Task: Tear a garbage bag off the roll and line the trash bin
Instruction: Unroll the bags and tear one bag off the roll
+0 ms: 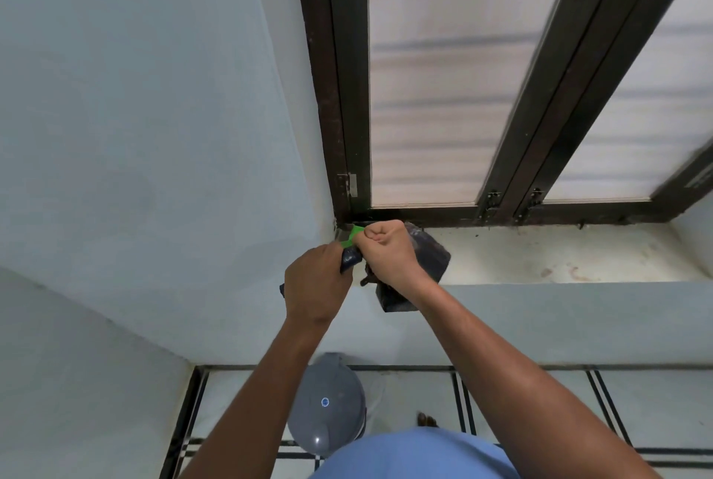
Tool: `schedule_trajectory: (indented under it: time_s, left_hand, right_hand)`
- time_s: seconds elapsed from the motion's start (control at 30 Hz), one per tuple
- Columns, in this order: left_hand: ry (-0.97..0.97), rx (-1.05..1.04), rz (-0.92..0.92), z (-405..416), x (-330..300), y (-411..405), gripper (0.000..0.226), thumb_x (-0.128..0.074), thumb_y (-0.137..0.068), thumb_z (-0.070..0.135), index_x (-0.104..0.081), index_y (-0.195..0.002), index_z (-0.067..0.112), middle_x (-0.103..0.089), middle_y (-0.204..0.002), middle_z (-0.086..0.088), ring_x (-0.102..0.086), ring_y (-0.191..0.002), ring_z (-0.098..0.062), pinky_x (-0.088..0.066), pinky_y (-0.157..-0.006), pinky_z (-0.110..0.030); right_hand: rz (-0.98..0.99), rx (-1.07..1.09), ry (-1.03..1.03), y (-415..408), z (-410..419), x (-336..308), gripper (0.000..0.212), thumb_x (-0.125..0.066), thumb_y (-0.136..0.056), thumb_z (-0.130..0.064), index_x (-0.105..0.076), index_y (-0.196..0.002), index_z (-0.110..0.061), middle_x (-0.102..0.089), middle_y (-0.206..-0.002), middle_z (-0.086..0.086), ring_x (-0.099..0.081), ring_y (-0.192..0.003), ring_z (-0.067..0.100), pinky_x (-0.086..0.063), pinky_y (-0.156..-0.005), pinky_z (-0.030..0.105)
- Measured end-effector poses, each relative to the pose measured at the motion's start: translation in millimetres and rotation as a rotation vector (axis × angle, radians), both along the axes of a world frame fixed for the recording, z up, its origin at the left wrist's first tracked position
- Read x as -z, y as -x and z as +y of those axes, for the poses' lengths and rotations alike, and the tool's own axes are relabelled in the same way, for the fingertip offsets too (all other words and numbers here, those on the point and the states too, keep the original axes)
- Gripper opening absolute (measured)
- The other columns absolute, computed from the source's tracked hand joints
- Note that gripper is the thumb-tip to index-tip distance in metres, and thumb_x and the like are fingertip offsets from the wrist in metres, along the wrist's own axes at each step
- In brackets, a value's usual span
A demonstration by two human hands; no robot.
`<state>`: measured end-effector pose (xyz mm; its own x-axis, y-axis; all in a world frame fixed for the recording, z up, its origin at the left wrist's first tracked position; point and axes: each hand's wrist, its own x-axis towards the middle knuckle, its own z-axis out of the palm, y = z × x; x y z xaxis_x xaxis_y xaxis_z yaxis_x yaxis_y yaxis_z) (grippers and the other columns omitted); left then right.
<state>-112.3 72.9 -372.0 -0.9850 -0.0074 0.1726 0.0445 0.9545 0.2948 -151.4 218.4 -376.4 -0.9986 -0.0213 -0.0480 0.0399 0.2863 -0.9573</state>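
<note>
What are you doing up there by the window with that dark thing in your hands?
A person is working on a roll of dark garbage bags by the window sill. The left hand grips the roll, and the right hand pinches its green band. No bag is torn off yet. The grey trash bin waits on the floor below, lid shut.

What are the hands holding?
The left hand grips the dark bag roll round its middle; the right hand pinches its green band.
</note>
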Motion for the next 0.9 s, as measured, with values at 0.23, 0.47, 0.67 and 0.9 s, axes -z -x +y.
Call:
schedule_trajectory:
  time_s: [0.23,0.47,0.67,0.9]
  left_hand:
    - [-0.133,-0.021,0.109,3,-1,-3,0.027,-0.070,-0.101,0.027,-0.054,-0.080,0.020,-0.068,-0.073,-0.003,-0.055,-0.061,-0.022,-0.048,-0.059,-0.033]
    - [-0.978,-0.250,-0.092,0,-19,-2,0.039,-0.074,-0.097,0.025,-0.057,-0.067,0.006,-0.047,-0.053,0.003,-0.044,-0.047,-0.012,-0.041,-0.048,-0.030]
    - [-1.382,-0.333,-0.172,2,-28,-13,0.039,-0.077,-0.097,0.046,-0.064,-0.078,0.015,-0.056,-0.068,-0.002,-0.053,-0.064,-0.018,-0.050,-0.068,-0.035]
    - [-1.645,-0.262,-0.123,11,-47,-16,0.028,-0.069,-0.105,0.035,-0.079,-0.101,0.009,-0.085,-0.105,0.006,-0.070,-0.067,-0.003,-0.059,-0.069,-0.021]
  right_hand:
    - [-0.083,0.023,0.253,-3,-4,-10,0.060,-0.067,-0.095,0.001,-0.042,-0.046,-0.024,-0.036,-0.054,0.002,-0.034,-0.049,0.014,-0.038,-0.052,0.026]
    - [-0.101,0.065,0.383,3,10,-9,0.045,-0.081,-0.088,-0.017,-0.047,-0.060,-0.007,-0.033,-0.059,0.005,-0.032,-0.047,0.018,-0.042,-0.061,0.032]
    - [-0.187,0.148,0.276,5,18,-14,0.077,-0.095,-0.079,-0.062,-0.034,-0.055,-0.021,-0.025,-0.059,0.003,-0.023,-0.049,0.021,-0.036,-0.054,0.029]
    - [-0.172,0.155,0.221,-3,12,-19,0.082,-0.092,-0.083,-0.065,-0.027,-0.049,-0.028,-0.021,-0.053,-0.005,-0.021,-0.046,0.016,-0.026,-0.047,0.028]
